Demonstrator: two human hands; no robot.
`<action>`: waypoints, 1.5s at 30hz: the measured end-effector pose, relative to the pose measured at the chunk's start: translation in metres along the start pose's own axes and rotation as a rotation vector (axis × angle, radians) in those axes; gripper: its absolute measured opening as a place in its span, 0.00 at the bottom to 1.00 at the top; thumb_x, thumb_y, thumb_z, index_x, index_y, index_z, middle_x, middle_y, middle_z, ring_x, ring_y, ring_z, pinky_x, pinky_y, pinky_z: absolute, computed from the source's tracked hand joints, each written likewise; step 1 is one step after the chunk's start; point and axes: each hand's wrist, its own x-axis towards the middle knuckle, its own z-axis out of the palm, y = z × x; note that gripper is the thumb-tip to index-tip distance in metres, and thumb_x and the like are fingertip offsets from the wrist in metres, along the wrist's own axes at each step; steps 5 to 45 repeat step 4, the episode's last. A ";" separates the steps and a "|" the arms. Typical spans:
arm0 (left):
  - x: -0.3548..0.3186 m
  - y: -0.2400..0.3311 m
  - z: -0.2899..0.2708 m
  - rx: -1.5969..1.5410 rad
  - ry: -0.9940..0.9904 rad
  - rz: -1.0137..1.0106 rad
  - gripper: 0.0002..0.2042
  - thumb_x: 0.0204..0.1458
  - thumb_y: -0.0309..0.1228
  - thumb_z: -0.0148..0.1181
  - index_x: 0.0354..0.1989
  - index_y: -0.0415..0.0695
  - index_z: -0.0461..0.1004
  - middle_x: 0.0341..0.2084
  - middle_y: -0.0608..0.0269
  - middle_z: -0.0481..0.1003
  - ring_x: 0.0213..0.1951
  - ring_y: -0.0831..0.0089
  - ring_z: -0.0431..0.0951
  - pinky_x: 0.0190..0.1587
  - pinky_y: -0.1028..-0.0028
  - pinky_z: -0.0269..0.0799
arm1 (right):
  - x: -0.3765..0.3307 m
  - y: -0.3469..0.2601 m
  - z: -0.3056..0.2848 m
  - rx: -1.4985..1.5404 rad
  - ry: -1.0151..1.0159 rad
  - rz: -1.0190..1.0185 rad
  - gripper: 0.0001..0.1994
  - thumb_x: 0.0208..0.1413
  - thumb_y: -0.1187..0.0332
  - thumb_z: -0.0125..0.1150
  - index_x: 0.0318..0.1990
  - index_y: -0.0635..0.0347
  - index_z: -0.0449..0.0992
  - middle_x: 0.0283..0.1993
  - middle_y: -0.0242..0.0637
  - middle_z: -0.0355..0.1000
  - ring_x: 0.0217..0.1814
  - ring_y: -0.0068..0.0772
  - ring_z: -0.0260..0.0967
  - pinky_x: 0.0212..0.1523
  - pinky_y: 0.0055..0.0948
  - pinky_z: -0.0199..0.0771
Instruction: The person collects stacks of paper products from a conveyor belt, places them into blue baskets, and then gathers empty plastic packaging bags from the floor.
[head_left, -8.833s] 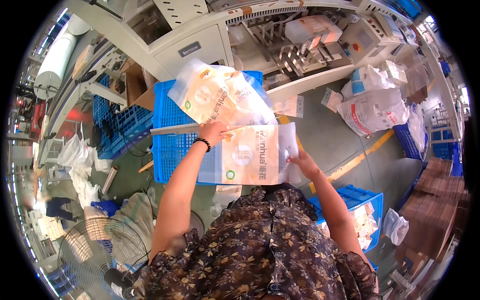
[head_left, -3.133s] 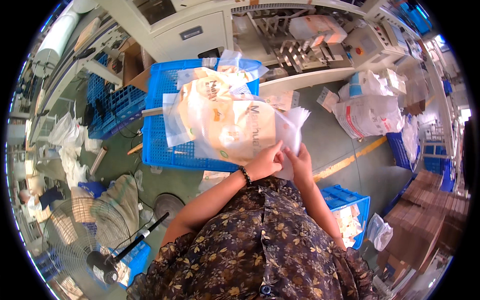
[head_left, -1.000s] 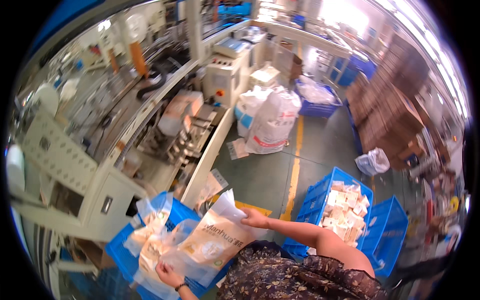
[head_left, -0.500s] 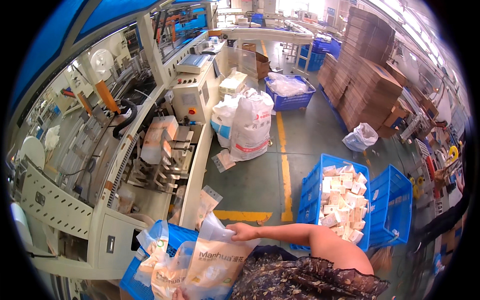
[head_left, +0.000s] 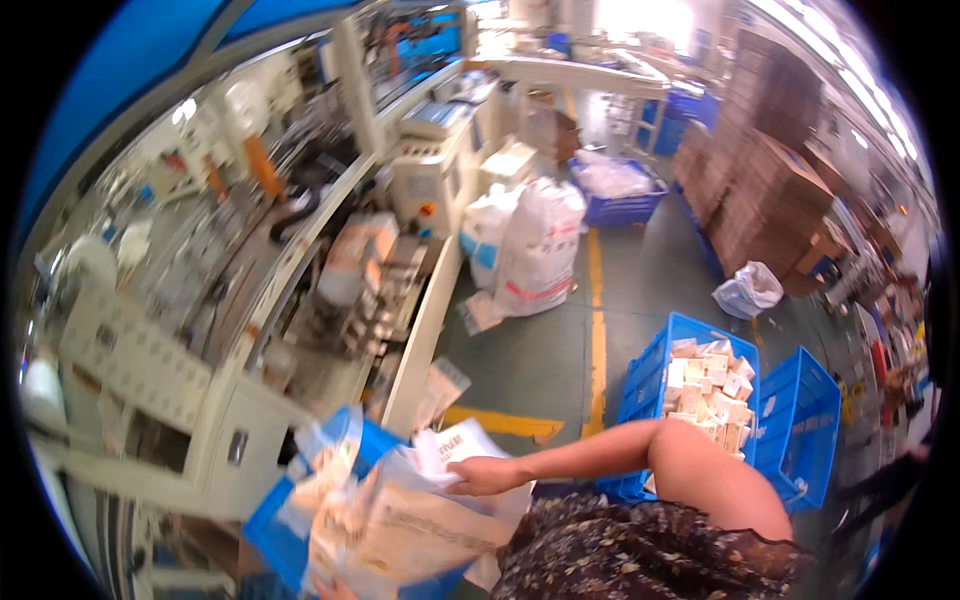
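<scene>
A large printed plastic packaging bag (head_left: 415,530), tan and clear, spreads in front of me over a blue crate (head_left: 275,540). My right hand (head_left: 488,474) is closed at the bag's upper edge, gripping a white, dark-printed piece (head_left: 440,447) there. Whether that piece is a folded part of the bag or separate, I cannot tell. Only some fingers of my left hand (head_left: 332,590) show at the lower edge, against the bag's bottom; motion smears them. More crumpled tan plastic bags (head_left: 325,470) lie in the crate, to the left.
A machine frame (head_left: 215,420) runs along the left. To the right, a blue crate (head_left: 640,380) holds many small white-and-tan packs (head_left: 710,390), beside another blue crate (head_left: 805,430). White sacks (head_left: 540,250) stand ahead; stacked cardboard (head_left: 770,190) rises far right. Loose sheets lie beside the machine.
My view has shifted, so the surroundings sit further right. The bag now lies flatter and wider, its top edge tipped, and a white printed piece shows by my right hand.
</scene>
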 end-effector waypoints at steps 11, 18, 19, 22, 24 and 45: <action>-0.044 -0.036 -0.064 -0.519 0.205 -0.371 0.22 0.60 0.39 0.54 0.64 0.52 0.66 0.45 0.51 0.78 0.38 0.56 0.80 0.37 0.63 0.76 | -0.002 -0.174 0.043 0.347 -0.433 -0.008 0.23 0.60 0.53 0.54 0.54 0.64 0.70 0.44 0.52 0.76 0.44 0.47 0.74 0.47 0.46 0.70; -0.044 -0.036 -0.064 -0.519 0.205 -0.371 0.22 0.60 0.39 0.54 0.64 0.52 0.66 0.45 0.51 0.78 0.38 0.56 0.80 0.37 0.63 0.76 | -0.002 -0.174 0.043 0.347 -0.433 -0.008 0.23 0.60 0.53 0.54 0.54 0.64 0.70 0.44 0.52 0.76 0.44 0.47 0.74 0.47 0.46 0.70; -0.044 -0.036 -0.064 -0.519 0.205 -0.371 0.22 0.60 0.39 0.54 0.64 0.52 0.66 0.45 0.51 0.78 0.38 0.56 0.80 0.37 0.63 0.76 | -0.002 -0.174 0.043 0.347 -0.433 -0.008 0.23 0.60 0.53 0.54 0.54 0.64 0.70 0.44 0.52 0.76 0.44 0.47 0.74 0.47 0.46 0.70; -0.044 -0.036 -0.064 -0.519 0.205 -0.371 0.22 0.60 0.39 0.54 0.64 0.52 0.66 0.45 0.51 0.78 0.38 0.56 0.80 0.37 0.63 0.76 | -0.002 -0.174 0.043 0.347 -0.433 -0.008 0.23 0.60 0.53 0.54 0.54 0.64 0.70 0.44 0.52 0.76 0.44 0.47 0.74 0.47 0.46 0.70; -0.044 -0.036 -0.064 -0.519 0.205 -0.371 0.22 0.60 0.39 0.54 0.64 0.52 0.66 0.45 0.51 0.78 0.38 0.56 0.80 0.37 0.63 0.76 | -0.002 -0.174 0.043 0.347 -0.433 -0.008 0.23 0.60 0.53 0.54 0.54 0.64 0.70 0.44 0.52 0.76 0.44 0.47 0.74 0.47 0.46 0.70; -0.044 -0.036 -0.064 -0.519 0.205 -0.371 0.22 0.60 0.39 0.54 0.64 0.52 0.66 0.45 0.51 0.78 0.38 0.56 0.80 0.37 0.63 0.76 | -0.002 -0.174 0.043 0.347 -0.433 -0.008 0.23 0.60 0.53 0.54 0.54 0.64 0.70 0.44 0.52 0.76 0.44 0.47 0.74 0.47 0.46 0.70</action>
